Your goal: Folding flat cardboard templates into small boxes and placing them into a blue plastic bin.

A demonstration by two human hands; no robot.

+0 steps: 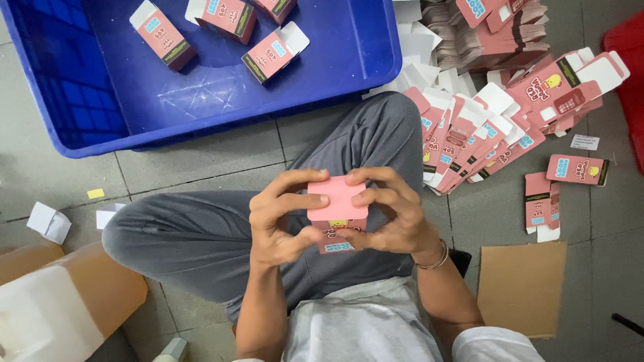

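Above the lap, both hands, left hand (282, 218) and right hand (392, 214), are closed around a pink box (337, 208), upright, long axis vertical, its closed flap facing the camera, fingertips pressing that flap.

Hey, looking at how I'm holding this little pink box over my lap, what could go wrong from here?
Both the left hand and right hand press the pink carton from the sides, so its thin walls might crease. The fanned stack of flat cartons leans against your knee; shifting the leg could scatter it. The blue crate sits beyond your knee, so a tossed carton might miss.
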